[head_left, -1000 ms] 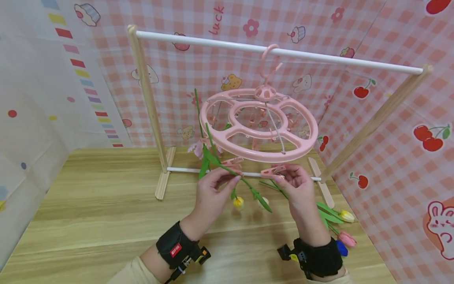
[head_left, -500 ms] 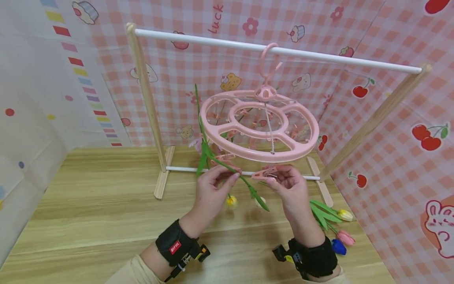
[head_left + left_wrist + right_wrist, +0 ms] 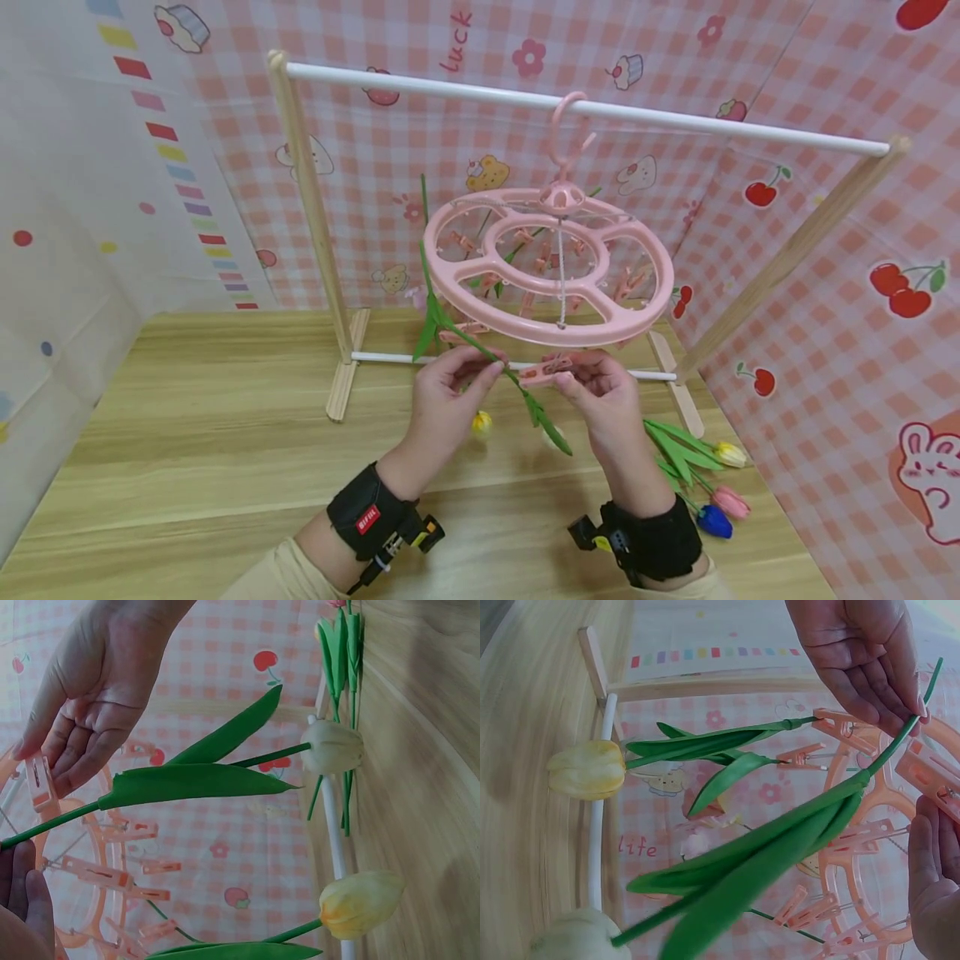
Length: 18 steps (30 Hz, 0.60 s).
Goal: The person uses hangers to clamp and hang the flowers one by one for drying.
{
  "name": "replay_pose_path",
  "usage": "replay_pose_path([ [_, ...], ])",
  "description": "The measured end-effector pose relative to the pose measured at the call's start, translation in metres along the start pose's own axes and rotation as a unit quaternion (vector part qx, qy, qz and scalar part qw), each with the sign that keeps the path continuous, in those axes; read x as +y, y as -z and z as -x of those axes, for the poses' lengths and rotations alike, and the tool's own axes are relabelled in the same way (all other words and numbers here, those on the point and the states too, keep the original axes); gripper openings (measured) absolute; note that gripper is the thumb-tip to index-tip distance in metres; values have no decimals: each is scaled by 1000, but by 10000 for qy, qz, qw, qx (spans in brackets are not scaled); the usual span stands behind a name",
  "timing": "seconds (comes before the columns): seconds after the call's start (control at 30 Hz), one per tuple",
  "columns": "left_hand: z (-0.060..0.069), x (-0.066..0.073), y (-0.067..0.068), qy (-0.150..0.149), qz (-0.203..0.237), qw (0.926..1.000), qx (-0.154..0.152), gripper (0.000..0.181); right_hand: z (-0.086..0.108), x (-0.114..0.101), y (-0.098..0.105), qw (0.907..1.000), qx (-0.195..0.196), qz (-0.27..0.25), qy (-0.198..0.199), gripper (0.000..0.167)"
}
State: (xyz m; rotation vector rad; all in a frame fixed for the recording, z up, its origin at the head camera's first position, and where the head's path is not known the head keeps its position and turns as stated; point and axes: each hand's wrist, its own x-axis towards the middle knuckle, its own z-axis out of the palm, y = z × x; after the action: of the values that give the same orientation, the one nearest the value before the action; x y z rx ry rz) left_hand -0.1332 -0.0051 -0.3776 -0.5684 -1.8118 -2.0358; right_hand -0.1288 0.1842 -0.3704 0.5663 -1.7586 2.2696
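My left hand [image 3: 448, 400] pinches the green stem [image 3: 472, 340] of a white tulip between thumb and fingers, below the front of the round pink hanger [image 3: 525, 323]. In the right wrist view the white tulip [image 3: 577, 935] points down and away from the hand. My right hand [image 3: 609, 404] pinches a pink clip [image 3: 545, 372] just right of that stem. The left wrist view shows this clip [image 3: 41, 784] close above the stem. A yellow tulip [image 3: 589, 769] hangs from another clip [image 3: 845, 729] near the left hand.
The hanger hook [image 3: 557, 133] hangs on the white top rod [image 3: 450, 88] of a wooden-legged rack. Several tulips lie at the right, among them a pink one [image 3: 730, 502] and a blue one [image 3: 715, 521]. More clips dangle under the hanger.
My right hand has moved left with its clip, nearer the stem in my left hand. The hanger has turned a little, and the yellow tulip has shifted left.
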Motion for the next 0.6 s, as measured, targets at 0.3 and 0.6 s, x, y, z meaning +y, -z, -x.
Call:
replay_pose_path([
  [0.3, 1, 0, 0, -10, 2, 10000, -3, 12, -2, 1, -2, 9998, 180, 34, -104, 19],
  [0.6, 0, 0, -2, -26, 40, 10000, -41, 13, -2, 2, -3, 9999, 112, 124, -35, 18],
])
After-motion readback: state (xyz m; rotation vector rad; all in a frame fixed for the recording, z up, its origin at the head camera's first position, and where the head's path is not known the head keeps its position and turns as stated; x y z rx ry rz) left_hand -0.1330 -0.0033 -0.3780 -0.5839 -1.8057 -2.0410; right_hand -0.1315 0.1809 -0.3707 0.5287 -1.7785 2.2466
